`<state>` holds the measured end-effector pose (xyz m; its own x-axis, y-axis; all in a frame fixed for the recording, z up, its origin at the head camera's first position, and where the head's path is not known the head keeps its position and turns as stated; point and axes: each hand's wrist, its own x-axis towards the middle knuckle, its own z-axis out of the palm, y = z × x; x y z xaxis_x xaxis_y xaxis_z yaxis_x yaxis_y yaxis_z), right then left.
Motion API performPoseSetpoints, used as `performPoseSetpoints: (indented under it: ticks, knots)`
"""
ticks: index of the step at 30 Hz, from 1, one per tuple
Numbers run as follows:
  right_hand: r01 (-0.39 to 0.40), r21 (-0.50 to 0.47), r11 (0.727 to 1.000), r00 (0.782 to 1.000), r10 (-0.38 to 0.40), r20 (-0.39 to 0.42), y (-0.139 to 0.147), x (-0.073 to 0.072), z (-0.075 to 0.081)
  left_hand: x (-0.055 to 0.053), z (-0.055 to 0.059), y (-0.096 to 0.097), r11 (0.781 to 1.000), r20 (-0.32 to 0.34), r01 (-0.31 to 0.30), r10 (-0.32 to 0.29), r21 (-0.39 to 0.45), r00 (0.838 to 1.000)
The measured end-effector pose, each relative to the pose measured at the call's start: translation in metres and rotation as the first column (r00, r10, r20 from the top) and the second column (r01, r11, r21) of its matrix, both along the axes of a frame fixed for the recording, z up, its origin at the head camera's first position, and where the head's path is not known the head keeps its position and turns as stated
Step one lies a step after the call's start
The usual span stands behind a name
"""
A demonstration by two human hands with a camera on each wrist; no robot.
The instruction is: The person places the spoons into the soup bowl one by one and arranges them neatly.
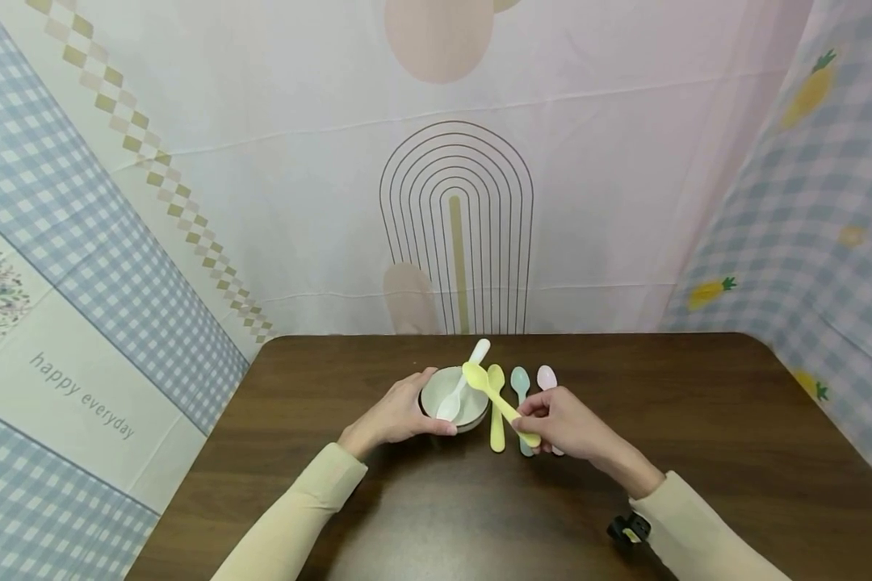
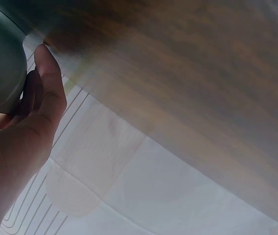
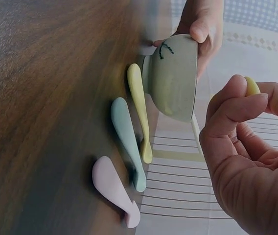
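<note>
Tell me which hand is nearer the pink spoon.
Right. The right hand is above the pink spoon; the left hand is farther left, holding the bowl.

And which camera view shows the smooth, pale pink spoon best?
The right wrist view: there the smooth, pale pink spoon lies whole, with nothing covering it. In the head view, the right hand hides its middle. The left wrist view does not show it.

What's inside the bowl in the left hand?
A white spoon, its head in the bowl and its handle sticking out past the far rim. The yellow spoon in the right hand hides part of that handle and some of the bowl's right side.
</note>
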<state>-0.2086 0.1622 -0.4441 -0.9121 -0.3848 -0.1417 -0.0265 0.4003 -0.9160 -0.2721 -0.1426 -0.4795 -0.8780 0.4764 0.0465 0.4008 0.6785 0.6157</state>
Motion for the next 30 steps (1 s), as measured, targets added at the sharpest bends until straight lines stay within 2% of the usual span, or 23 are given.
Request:
performPoseSetpoints:
  ticks: [30]
  knots:
    - [0.028,0.012,1.000,0.999,-0.028,0.022,0.0019,-0.0038,0.0000,-0.0001,-0.0017,-0.0002,1.000,-0.013,0.000,0.000,0.003,1.000]
